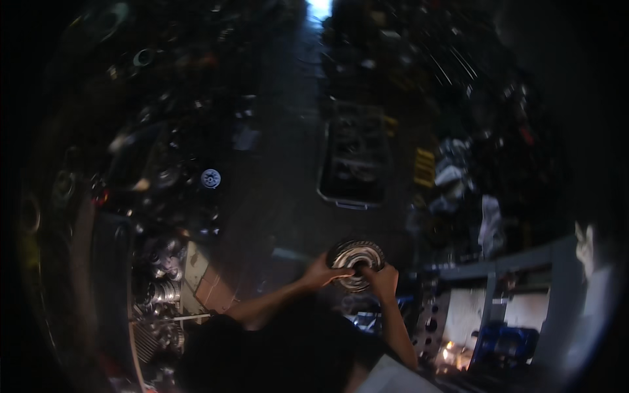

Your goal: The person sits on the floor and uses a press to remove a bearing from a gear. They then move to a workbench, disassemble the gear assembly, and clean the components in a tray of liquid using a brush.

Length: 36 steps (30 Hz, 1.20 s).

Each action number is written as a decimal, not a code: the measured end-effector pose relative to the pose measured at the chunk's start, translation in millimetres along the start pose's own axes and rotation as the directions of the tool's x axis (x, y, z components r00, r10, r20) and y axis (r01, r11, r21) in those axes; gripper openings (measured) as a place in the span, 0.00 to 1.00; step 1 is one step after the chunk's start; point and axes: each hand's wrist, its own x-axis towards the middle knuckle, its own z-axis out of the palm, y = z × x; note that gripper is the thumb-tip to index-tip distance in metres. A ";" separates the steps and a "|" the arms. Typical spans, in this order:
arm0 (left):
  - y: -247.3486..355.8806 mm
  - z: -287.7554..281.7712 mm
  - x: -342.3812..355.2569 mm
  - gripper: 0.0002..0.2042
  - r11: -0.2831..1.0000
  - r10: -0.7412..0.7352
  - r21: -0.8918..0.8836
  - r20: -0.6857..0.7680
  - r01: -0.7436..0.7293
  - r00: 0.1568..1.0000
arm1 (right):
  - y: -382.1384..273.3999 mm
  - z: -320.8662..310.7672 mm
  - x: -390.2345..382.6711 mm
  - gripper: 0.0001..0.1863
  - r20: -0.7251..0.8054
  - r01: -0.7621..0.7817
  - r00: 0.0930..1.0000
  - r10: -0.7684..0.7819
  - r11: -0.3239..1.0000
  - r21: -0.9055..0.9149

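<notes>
Both my hands hold a round metal gear, which has a toothed dark rim and shiny rings around a central hole. My left hand grips its left edge, thumb lying across the face. From the right, my right hand closes on the opposite edge, with its thumb near the hole. The gear is held in front of my body, its ringed face turned up toward me. Its underside and the fingers beneath it are hidden. The light is dim and the picture slightly blurred.
Beyond the gear a dark crate stands on the floor. Metal parts crowd the lower left beside a cardboard piece. A yellow slotted object lies at right. Nearer are a shelf frame and a blue object.
</notes>
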 end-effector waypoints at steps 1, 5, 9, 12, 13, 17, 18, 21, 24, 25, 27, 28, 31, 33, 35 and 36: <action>11.3 -22.1 -11.1 0.39 0.999 0.016 -0.040 -0.069 -0.019 0.998 | -27.8 12.7 11.4 0.34 0.067 0.048 0.997 -0.048 0.999 0.000; 27.2 -116.5 -26.1 0.38 0.976 0.195 -0.033 -0.301 -0.214 0.934 | -131.0 81.7 61.1 0.27 0.213 0.229 0.957 -0.197 0.964 -0.137; 21.4 -213.3 -6.9 0.41 0.977 0.202 0.057 -0.556 -0.205 0.806 | -208.6 166.4 105.7 0.27 0.320 0.424 0.873 -0.367 0.897 -0.128; 32.0 -292.8 13.1 0.45 0.955 0.251 0.018 -0.577 -0.295 0.778 | -279.8 223.0 139.5 0.34 0.443 0.426 0.853 -0.277 0.860 -0.283; 37.3 -314.3 19.8 0.43 0.996 0.069 0.000 -0.663 -0.092 0.746 | -301.3 233.5 145.9 0.34 0.469 0.428 0.837 -0.283 0.872 -0.237; 70.7 -382.9 39.8 0.38 0.983 0.171 0.067 -0.693 -0.173 0.700 | -381.3 268.2 176.1 0.33 0.489 0.452 0.813 -0.317 0.873 -0.186; 79.0 -398.0 43.5 0.37 0.967 0.219 0.057 -0.690 -0.250 0.690 | -395.4 276.1 185.6 0.33 0.476 0.483 0.808 -0.348 0.853 -0.196; 109.5 -444.6 64.9 0.33 0.937 0.264 0.015 -0.685 -0.349 0.679 | -433.4 309.8 227.1 0.32 0.499 0.453 0.805 -0.320 0.876 -0.169; 140.4 -490.1 103.3 0.32 0.930 0.271 0.026 -0.720 -0.366 0.639 | -465.5 344.1 283.4 0.32 0.549 0.436 0.788 -0.278 0.882 -0.180; 148.5 -504.2 117.0 0.31 0.939 0.257 0.033 -0.729 -0.343 0.634 | -476.1 355.4 305.0 0.32 0.558 0.472 0.767 -0.316 0.867 -0.158; 169.0 -541.2 154.2 0.31 0.948 0.201 -0.016 -0.743 -0.318 0.638 | -500.4 383.0 352.4 0.32 0.558 0.461 0.768 -0.315 0.877 -0.139; 178.6 -557.8 170.6 0.31 0.948 0.177 -0.045 -0.748 -0.315 0.640 | -511.8 396.1 374.5 0.32 0.566 0.445 0.768 -0.300 0.885 -0.135; 219.2 -610.8 220.3 0.32 0.934 0.121 -0.142 -0.739 -0.329 0.663 | -557.4 430.4 444.5 0.35 0.550 0.534 0.741 -0.384 0.835 -0.136; 246.1 -650.7 244.0 0.33 0.955 0.072 -0.145 -0.732 -0.259 0.677 | -592.3 450.9 487.3 0.37 0.574 0.580 0.729 -0.374 0.783 -0.227; 273.6 -687.5 268.1 0.35 0.959 -0.006 -0.170 -0.811 -0.225 0.585 | -635.7 476.0 527.5 0.38 0.636 0.564 0.689 -0.347 0.808 -0.172; 286.2 -708.1 277.1 0.36 0.958 -0.065 -0.211 -0.815 -0.191 0.575 | -657.9 489.1 544.7 0.39 0.681 0.567 0.662 -0.313 0.804 -0.182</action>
